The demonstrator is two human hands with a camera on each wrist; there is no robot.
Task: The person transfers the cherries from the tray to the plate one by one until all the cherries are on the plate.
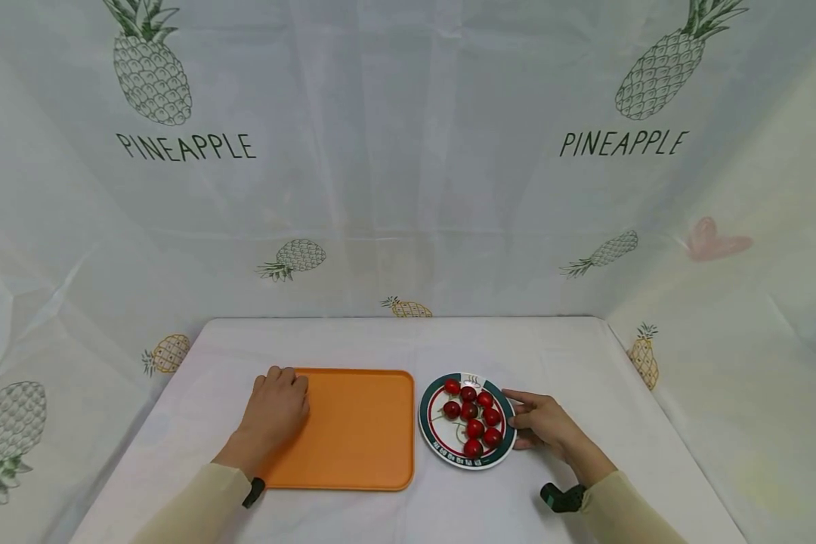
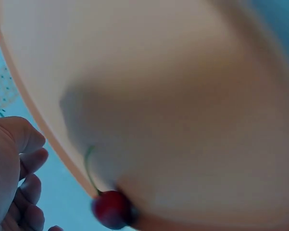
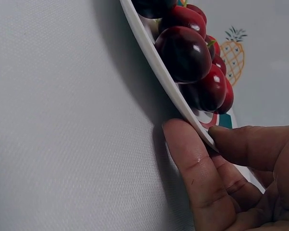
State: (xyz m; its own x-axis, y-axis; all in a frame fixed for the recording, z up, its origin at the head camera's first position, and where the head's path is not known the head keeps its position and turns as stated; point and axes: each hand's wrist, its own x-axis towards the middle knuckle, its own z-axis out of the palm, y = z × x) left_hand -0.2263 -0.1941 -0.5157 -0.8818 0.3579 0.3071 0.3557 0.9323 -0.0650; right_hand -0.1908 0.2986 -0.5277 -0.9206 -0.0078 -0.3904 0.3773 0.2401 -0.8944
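Observation:
My left hand is at the far left corner of the orange tray. In the left wrist view its fingers are loosely curled beside the tray's rim, with nothing between them. A dark red cherry with a green stem sits at the tray's edge, apart from the fingertips; in the head view it is hidden. My right hand pinches the right rim of a round plate, thumb on top and fingers beneath. Several red cherries lie on this white plate with its dark green border.
The tray and plate stand side by side on a white-covered table. Behind rises a pale cloth printed with pineapples. A black wrist device is on the right wrist, and a black band on the left.

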